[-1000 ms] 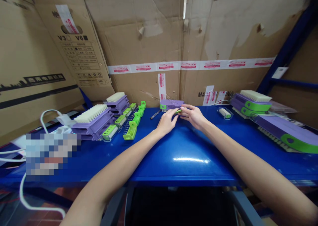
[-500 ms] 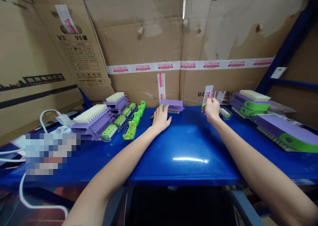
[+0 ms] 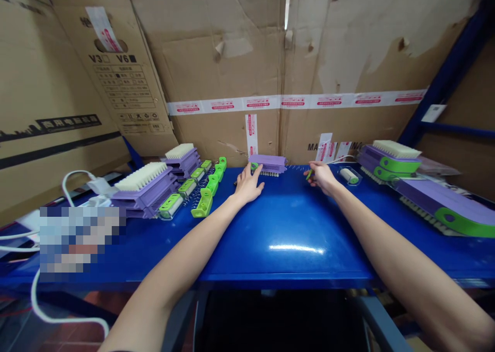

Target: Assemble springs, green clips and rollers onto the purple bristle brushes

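Note:
My left hand (image 3: 248, 183) is at the left end of a purple brush (image 3: 273, 163), its fingers over the green end part and its thumb out to the side. The brush lies bristles down at the back of the blue table. A thin coil spring (image 3: 297, 168) runs from the brush's right end towards my right hand (image 3: 322, 176). That hand is closed on a small green plastic piece (image 3: 309, 174), mostly hidden by the fingers. Just right of it lies a clear case with a white roll and green end (image 3: 350, 176).
Purple brush bodies (image 3: 145, 189) are stacked at left, beside rows of green-topped clear cases (image 3: 170, 206), springs and green brackets (image 3: 201, 203). Brushes with green ends (image 3: 448, 202) lie at right. Cardboard (image 3: 232, 73) walls the back. White cables (image 3: 69, 321) hang at left.
My right hand has moved left and slightly down with the green piece, closer to the brush. The spring now lies lower and shorter. My left hand has barely shifted.

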Demonstrator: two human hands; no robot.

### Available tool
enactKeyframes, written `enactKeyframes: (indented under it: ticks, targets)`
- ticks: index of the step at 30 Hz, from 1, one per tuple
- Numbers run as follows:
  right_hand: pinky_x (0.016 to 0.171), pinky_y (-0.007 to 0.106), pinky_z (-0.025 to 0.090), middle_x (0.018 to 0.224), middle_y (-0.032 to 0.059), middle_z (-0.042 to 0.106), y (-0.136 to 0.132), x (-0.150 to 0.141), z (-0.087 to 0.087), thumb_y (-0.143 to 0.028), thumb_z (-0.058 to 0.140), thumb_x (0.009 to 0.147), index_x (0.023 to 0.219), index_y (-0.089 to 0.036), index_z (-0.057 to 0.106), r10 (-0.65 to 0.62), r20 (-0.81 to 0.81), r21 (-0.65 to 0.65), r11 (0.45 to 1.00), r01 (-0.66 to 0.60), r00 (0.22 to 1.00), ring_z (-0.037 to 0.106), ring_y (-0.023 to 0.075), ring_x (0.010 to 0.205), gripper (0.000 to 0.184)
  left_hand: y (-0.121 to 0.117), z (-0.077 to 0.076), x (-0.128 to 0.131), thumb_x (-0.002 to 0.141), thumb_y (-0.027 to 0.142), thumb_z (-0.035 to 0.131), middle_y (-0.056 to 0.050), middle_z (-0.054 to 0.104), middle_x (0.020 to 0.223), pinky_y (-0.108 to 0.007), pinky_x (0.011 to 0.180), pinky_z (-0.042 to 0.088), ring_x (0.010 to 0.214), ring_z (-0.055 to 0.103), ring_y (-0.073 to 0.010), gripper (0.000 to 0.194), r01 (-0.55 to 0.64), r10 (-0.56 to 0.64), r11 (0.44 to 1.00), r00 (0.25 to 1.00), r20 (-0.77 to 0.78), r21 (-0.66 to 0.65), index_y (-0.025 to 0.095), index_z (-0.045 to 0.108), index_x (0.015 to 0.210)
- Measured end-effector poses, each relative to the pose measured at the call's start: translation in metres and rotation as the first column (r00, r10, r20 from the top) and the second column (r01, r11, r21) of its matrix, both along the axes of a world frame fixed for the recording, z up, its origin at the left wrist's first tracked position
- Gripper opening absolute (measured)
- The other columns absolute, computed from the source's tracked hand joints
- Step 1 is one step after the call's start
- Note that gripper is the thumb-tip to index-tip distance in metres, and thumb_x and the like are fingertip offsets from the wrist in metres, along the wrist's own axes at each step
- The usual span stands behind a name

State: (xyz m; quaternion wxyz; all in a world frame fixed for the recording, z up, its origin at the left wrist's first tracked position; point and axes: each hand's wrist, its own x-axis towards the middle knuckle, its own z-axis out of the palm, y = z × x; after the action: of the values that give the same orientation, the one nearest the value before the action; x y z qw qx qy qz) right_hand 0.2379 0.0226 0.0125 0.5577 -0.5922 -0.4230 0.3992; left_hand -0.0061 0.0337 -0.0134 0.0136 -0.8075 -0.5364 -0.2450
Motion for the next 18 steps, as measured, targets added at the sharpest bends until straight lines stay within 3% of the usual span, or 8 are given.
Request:
enactKeyframes:
  ticks: [8,13,18]
  targets:
    - [0.031,0.017,0.031,0.058,-0.0015,0.059,-0.002,-0.001,-0.002,-0.028,0.046,0.091,0.103,-0.018,0.051,0.092,0.085,-0.012,0.996,-0.091,0.992,0.047,0.0083,0.034,0.016,0.006,0.001,-0.010,0.083,0.029,0.057,-0.017,0.018,0.153,-0.057,0.105,0.028,0.137,0.026,-0.0408,0.073,0.000,0.000,1.000,1.000,0.021,-0.007,0.029,0.023,0.147]
    - [0.040,0.020,0.045,0.063,-0.0003,0.062,-0.007,-0.008,0.000,-0.023,0.042,0.094,0.106,-0.018,0.048,0.163,0.010,-0.023,0.986,-0.163,0.987,0.057,0.0106,0.043,0.014,0.004,0.005,-0.010,0.088,0.028,0.051,-0.009,0.011,0.157,-0.056,0.107,0.027,0.141,0.018,-0.0379,0.067,-0.011,0.007,0.998,0.997,-0.080,-0.055,0.038,0.020,0.147]
    - [0.051,0.025,0.054,0.071,0.0013,0.064,-0.007,-0.013,-0.003,-0.019,0.046,0.093,0.105,-0.018,0.047,0.208,-0.040,0.015,0.978,-0.208,0.977,0.066,0.0145,0.054,0.013,0.000,0.007,-0.005,0.087,0.023,0.049,-0.009,0.013,0.157,-0.056,0.110,0.023,0.142,0.017,-0.0350,0.066,0.022,-0.021,1.000,0.990,-0.140,0.009,0.035,0.023,0.147]
